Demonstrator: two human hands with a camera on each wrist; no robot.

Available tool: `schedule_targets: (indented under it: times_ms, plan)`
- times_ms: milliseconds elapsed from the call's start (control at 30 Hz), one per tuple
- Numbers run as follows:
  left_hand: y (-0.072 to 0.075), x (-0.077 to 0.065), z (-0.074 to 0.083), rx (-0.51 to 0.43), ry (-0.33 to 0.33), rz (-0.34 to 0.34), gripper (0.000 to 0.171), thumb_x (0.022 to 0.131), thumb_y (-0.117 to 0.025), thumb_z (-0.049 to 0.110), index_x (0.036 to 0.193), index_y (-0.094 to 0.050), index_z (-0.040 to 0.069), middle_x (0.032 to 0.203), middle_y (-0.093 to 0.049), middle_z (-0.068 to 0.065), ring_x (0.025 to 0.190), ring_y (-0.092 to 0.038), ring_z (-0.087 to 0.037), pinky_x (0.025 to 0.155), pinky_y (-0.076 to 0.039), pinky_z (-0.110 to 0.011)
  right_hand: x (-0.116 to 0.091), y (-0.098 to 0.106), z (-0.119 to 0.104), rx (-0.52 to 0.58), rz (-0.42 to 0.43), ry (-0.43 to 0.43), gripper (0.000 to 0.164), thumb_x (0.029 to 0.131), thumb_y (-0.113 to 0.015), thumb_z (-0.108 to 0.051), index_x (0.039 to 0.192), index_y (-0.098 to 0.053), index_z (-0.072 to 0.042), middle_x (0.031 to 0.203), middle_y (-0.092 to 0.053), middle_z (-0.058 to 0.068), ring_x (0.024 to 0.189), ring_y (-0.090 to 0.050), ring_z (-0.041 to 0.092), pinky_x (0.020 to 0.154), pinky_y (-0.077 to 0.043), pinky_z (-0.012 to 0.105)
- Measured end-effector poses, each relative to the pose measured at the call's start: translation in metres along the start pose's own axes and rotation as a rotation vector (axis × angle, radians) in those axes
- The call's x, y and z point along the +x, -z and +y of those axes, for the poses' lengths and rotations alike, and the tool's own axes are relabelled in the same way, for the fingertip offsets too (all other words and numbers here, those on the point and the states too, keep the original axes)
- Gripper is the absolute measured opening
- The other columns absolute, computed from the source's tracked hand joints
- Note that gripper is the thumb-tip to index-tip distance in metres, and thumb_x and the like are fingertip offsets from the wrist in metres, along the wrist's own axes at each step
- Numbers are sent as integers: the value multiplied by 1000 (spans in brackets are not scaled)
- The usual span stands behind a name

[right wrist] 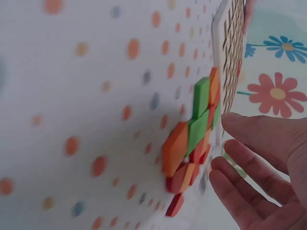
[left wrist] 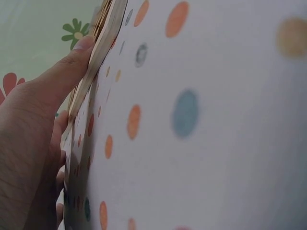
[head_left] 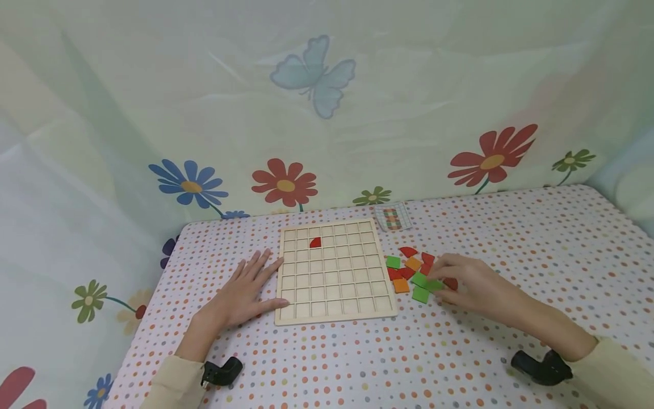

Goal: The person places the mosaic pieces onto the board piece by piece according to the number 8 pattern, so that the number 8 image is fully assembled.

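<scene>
A pale wooden grid board (head_left: 334,278) lies on the table, with a red quarter-circle piece (head_left: 315,243) in one of its upper cells. My left hand (head_left: 242,298) is spread at the board's left side, fingers straight, its thumb touching the lower left rim. Over the loose pile to the right of the board hovers my right hand (head_left: 472,284). In the right wrist view its thumb and fingers stand apart with nothing between them. Green square pieces (head_left: 420,294), orange pieces (head_left: 401,286) and red pieces (head_left: 408,251) make up the pile, part of it hidden under the right hand.
Behind the board's far right corner lies a small card (head_left: 392,217) with a printed coloured pattern. The dotted tablecloth (head_left: 327,363) covers the table, and a flowered curtain (head_left: 398,113) hangs at its back edge.
</scene>
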State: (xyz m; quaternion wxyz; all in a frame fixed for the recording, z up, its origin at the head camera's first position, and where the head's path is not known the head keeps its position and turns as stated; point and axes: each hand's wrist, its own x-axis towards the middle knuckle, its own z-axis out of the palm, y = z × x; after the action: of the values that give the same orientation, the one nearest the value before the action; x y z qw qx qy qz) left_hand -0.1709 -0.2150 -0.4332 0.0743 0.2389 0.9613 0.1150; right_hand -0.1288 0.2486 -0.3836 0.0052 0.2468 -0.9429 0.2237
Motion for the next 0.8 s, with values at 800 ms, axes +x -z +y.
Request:
schedule_targets:
  times_ms: [800]
  plan:
    - [1,0,2,-1,11,-5,95,94,-58,72,169,-25,22,176,-10,-12,162,-5,-34,130,-7,-58,-15,-6,21,8,-77,-143,34,74,-93,-3,104,-79,-2,99,-75,2,79,-63,10,67,-57,29]
